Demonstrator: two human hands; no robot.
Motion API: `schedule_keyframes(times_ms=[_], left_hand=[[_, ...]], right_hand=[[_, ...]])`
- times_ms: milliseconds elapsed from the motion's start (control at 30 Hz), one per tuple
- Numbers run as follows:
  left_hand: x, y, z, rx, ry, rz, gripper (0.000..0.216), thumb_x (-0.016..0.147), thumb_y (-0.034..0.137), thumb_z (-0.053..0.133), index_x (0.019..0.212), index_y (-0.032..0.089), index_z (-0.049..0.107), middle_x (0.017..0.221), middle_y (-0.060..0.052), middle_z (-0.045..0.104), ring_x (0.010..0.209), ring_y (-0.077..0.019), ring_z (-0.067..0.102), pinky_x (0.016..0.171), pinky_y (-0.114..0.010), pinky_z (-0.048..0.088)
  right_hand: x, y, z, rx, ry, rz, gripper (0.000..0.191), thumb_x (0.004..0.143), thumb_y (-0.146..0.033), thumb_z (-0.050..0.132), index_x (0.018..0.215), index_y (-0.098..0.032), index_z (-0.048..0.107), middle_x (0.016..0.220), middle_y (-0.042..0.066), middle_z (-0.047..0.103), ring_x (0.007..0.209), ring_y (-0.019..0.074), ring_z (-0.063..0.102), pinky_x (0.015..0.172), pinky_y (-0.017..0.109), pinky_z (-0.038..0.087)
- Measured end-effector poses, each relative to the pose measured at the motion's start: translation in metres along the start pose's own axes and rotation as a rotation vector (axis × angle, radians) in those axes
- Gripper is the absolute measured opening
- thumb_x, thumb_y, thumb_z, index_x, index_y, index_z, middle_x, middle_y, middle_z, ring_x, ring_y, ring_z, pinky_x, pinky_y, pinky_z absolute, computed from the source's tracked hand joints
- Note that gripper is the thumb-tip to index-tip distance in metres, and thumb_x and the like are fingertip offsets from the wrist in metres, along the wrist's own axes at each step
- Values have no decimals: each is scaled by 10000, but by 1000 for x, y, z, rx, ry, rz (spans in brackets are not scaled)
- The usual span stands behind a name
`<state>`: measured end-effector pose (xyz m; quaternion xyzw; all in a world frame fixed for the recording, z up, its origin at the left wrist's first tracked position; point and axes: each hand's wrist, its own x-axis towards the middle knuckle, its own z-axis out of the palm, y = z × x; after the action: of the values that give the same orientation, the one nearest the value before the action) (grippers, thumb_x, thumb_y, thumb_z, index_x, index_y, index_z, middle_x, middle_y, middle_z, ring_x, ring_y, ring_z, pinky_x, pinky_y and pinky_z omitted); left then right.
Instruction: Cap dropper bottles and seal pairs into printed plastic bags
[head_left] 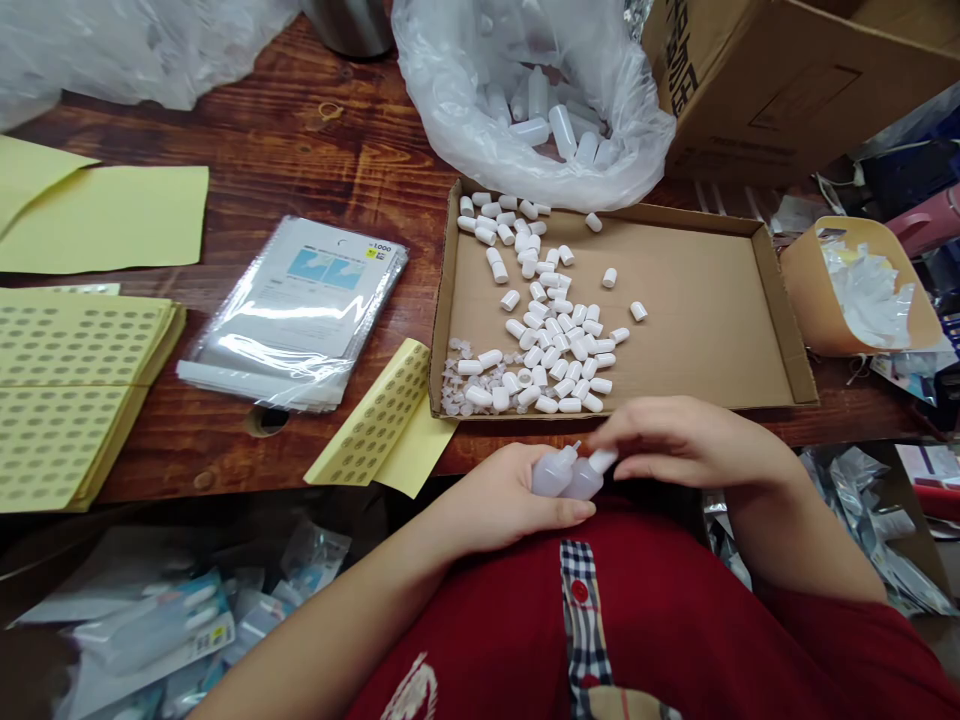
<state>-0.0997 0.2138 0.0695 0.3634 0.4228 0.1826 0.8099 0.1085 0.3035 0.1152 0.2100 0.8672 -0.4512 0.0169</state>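
My left hand [499, 500] is wrapped round two small translucent squeeze bottles [553, 474], side by side in front of my body. The left bottle has a bare, thin nozzle pointing up. On the right one sits a white cap [602, 461]. My right hand [686, 440], slightly blurred, has thumb and fingers closed at that cap. Just beyond the hands lies a shallow cardboard tray [712, 330]. Many white caps [559, 340] are scattered over its left half, with small clear nozzle plugs [480, 380] heaped in the near left corner.
A plastic bag [450, 130] of bottles stands behind the tray, beside a cardboard box [780, 90]. A yellow bin [806, 270] is at right. Printed clear packets [300, 310], a folded sticker sheet [382, 420] and stacked yellow label sheets [67, 400] lie left.
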Motion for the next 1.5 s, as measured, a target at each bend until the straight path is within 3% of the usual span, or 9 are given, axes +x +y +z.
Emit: schedule_keyframes(times_ms=[100, 233, 533, 767, 900, 1133, 1233, 1333, 1500], left_hand=[[0, 1, 0, 50, 7, -9, 300, 649, 373, 739, 731, 148, 559, 676, 38, 492, 645, -121, 408, 634, -256, 313], [1, 1, 0, 45, 19, 3, 312, 651, 391, 735, 762, 151, 569, 688, 39, 497, 650, -124, 416, 638, -254, 321], [2, 1, 2, 79, 38, 1, 322, 654, 412, 735, 750, 159, 562, 689, 39, 495, 648, -126, 414, 627, -249, 326], [1, 0, 0, 198, 201, 23, 366, 673, 490, 713, 795, 171, 584, 707, 19, 543, 654, -152, 451, 610, -255, 349], [0, 0, -1, 191, 143, 17, 380, 668, 487, 722, 807, 161, 586, 711, 13, 541, 659, -151, 458, 625, -257, 362], [-3, 1, 3, 195, 221, 18, 386, 681, 510, 710, 754, 166, 551, 677, 32, 515, 636, -137, 438, 601, -249, 345], [-6, 4, -1, 152, 209, 1, 385, 670, 501, 728, 697, 177, 523, 640, 45, 512, 600, -124, 428, 575, -243, 315], [-6, 5, -3, 73, 144, -4, 382, 667, 486, 741, 674, 175, 519, 623, 47, 524, 581, -114, 424, 571, -244, 303], [-3, -1, -3, -48, 72, 16, 349, 668, 453, 749, 737, 159, 575, 631, 35, 563, 580, -112, 440, 585, -251, 307]], right_hand=[[0, -1, 0, -57, -19, 69, 306, 959, -395, 464, 925, -170, 668, 862, 57, 698, 769, 153, 636, 659, 248, 462], [1, -2, 1, -5, -65, 31, 266, 943, -353, 503, 1106, -176, 616, 1041, 74, 686, 913, 161, 638, 762, 254, 476], [3, -3, 3, -27, -64, 35, 257, 948, -354, 482, 1098, -183, 601, 1034, 79, 674, 893, 164, 625, 742, 264, 464], [13, 1, 5, -207, -75, 202, 394, 962, -443, 406, 841, -163, 654, 802, 73, 675, 702, 176, 588, 597, 274, 391], [13, 0, 1, -8, -50, 11, 286, 945, -346, 489, 1142, -169, 598, 1098, 101, 660, 913, 168, 617, 761, 281, 479], [25, -4, -2, -80, -64, 21, 287, 966, -311, 413, 951, -161, 657, 910, 83, 687, 812, 176, 615, 711, 293, 473], [25, 17, -24, -41, 232, 197, 358, 976, -403, 366, 1009, -182, 646, 946, 73, 691, 843, 177, 627, 742, 294, 476], [30, 50, -53, -250, 555, 598, 361, 929, -449, 443, 1053, -165, 628, 942, 102, 693, 794, 207, 617, 703, 324, 462], [46, 71, -69, -415, 345, 780, 267, 823, -297, 588, 1045, -161, 646, 936, 116, 697, 781, 239, 616, 695, 341, 456]])
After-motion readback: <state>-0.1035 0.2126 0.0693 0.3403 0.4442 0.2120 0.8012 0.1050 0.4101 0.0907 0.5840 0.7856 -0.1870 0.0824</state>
